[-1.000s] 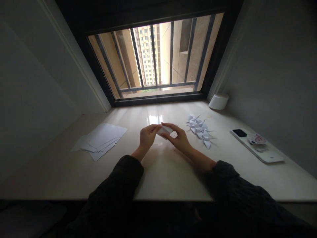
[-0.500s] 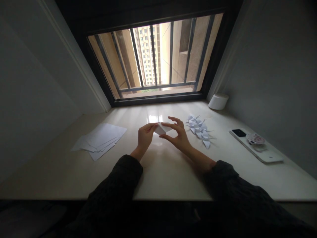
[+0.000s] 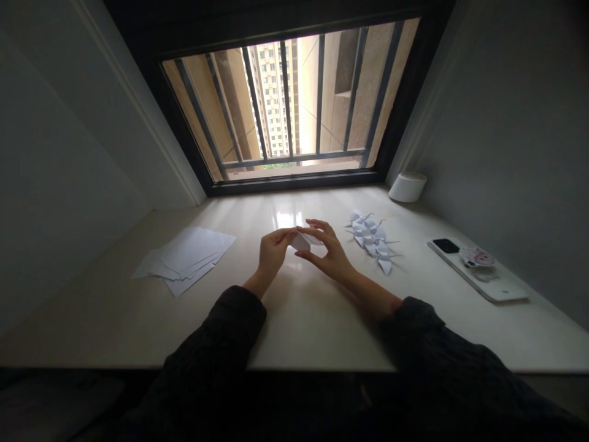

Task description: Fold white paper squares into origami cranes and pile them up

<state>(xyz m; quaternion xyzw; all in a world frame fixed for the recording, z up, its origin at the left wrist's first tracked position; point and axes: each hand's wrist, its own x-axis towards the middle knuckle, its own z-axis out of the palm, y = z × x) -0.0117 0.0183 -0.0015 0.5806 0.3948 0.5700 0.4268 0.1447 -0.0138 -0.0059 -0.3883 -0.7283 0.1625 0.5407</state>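
Note:
A small folded piece of white paper is held up between my two hands, over the middle of the pale table. My left hand pinches its left corner between thumb and fingertips. On the other side, my right hand has its index finger on the paper's upper part and its thumb at the lower edge, with the other fingers raised. Part of the paper is hidden behind the right fingers. Just right of that hand lies a group of several folded white paper cranes.
White paper sheets lie overlapping on the left of the table. At the right are a white phone with a round grip on its back and a white cylinder-like object near the wall. A barred window stands behind.
My right fingers have shifted slightly left and closer over the paper, which is turned a little. The view has moved slightly; the other things lie as before.

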